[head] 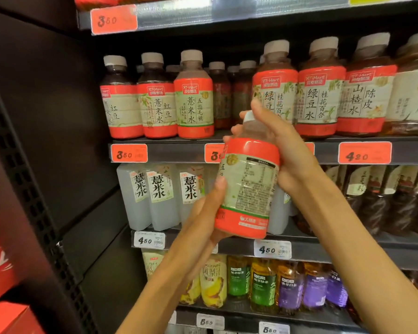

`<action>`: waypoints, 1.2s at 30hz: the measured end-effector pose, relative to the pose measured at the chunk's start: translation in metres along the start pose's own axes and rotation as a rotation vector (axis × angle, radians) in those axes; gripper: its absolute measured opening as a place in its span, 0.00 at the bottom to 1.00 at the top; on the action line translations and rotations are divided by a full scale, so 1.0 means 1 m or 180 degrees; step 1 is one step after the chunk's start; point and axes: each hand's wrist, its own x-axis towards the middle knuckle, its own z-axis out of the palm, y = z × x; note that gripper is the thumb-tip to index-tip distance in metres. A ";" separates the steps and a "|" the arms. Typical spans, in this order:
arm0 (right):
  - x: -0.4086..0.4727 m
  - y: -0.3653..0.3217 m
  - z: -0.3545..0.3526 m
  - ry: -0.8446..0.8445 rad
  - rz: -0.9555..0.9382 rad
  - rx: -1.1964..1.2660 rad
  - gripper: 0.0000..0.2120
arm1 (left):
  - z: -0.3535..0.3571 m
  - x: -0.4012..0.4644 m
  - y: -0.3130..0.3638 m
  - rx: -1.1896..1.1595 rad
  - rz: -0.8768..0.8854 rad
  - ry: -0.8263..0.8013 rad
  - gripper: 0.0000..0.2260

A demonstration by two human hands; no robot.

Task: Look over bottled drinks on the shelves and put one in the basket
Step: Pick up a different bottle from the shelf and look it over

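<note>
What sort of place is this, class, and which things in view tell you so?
Most likely a supermarket drinks aisle. Rows of identical bottled drinks fill tiered shelves, price tags run along each shelf edge, and the person's hands hold one red-labelled bottle to read its back.

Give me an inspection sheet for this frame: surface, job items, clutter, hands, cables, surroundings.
Surface: dark metal shelf with orange price tags.
Job's things: red-banded, white-capped plastic drink bottle, held off the shelf, back label facing camera; basket not in view.
Clutter: clear square water bottles one shelf down; green and purple-labelled tea bottles below those.
Grippers: left hand grips the bottle's lower half; right hand grips its shoulder.
Cables: nothing seen.
Surroundings: black side panel left.
</note>
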 end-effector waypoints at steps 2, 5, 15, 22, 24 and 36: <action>-0.004 0.001 0.001 -0.0018 0.0035 0.0033 0.13 | 0.001 -0.005 -0.002 -0.0183 -0.0035 -0.0090 0.14; -0.008 -0.003 -0.002 -0.0213 0.0142 0.0144 0.13 | 0.004 -0.009 -0.003 -0.0883 -0.0097 -0.0218 0.21; -0.018 -0.008 -0.021 -0.0354 0.0372 0.0614 0.12 | 0.022 -0.005 -0.017 -0.0689 -0.0411 -0.0174 0.27; -0.021 -0.001 -0.032 0.0314 0.0290 -0.0184 0.16 | 0.031 -0.001 -0.021 -0.0687 -0.0386 0.0024 0.30; -0.020 -0.002 -0.034 0.0259 0.0406 -0.0149 0.15 | 0.033 -0.002 -0.020 -0.0960 -0.0418 -0.0098 0.29; -0.026 0.003 -0.032 -0.0148 0.1313 0.1194 0.11 | 0.044 -0.016 -0.001 -0.2502 -0.1070 -0.0796 0.37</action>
